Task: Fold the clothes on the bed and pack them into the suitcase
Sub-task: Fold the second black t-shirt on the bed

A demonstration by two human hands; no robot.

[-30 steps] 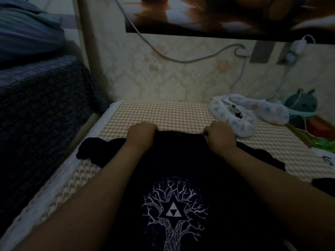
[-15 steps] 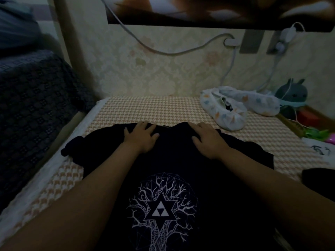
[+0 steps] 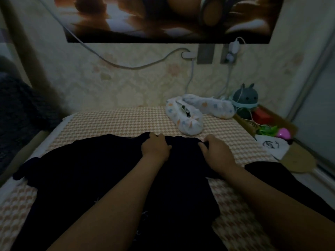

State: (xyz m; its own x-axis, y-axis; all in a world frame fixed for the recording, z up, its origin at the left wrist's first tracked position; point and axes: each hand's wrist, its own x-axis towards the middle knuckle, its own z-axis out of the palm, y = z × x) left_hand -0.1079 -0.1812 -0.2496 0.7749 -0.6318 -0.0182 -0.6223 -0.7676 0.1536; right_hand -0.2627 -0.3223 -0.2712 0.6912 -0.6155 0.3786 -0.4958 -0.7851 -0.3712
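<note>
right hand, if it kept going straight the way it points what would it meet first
Probably the nearer white slipper, after a strip of bare bed sheet; the right hand grips the black shirt at its far edge. Depth is unclear.

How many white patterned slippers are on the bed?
2 slippers: one just beyond the right hand, the other behind it, toward the grey plush toy. More may lie out of view.
</note>
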